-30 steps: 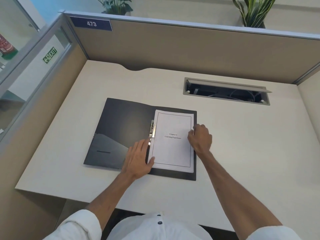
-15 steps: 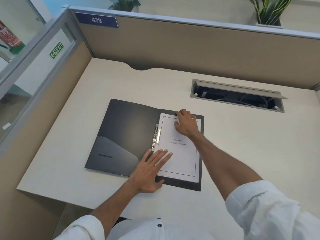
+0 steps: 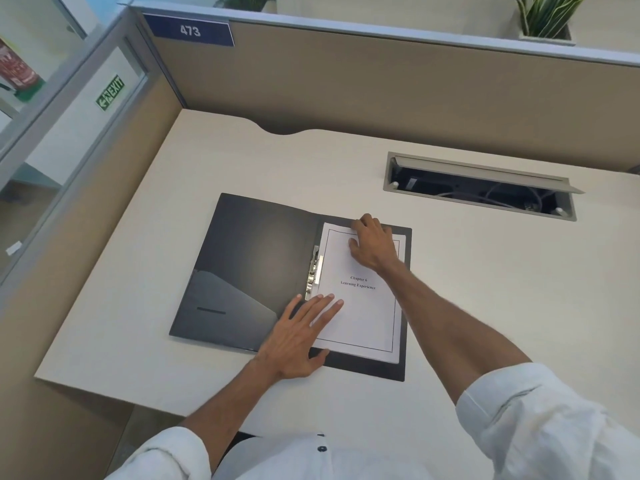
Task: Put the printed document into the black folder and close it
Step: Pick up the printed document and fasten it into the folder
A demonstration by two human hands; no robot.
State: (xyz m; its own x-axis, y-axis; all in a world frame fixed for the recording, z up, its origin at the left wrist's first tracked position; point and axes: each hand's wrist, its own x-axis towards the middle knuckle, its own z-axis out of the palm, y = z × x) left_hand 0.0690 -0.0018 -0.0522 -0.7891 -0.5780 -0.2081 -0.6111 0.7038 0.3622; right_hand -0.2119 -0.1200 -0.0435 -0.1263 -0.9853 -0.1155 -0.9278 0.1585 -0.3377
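The black folder [image 3: 249, 271] lies open on the desk [image 3: 485, 289]; the printed document [image 3: 363, 317] rests on its right half. The left hand [image 3: 298, 337] lies flat, fingers spread, across the document's near-left corner; the right hand [image 3: 375, 245] presses curled fingers on its far edge. A cable tray [image 3: 481, 188] sits far right, well apart.

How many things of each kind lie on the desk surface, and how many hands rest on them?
Black folder, lying open: 1
Printed document, on the folder's right half: 1
Hands, left hand and right hand, both resting on the document: 2
Total: 4
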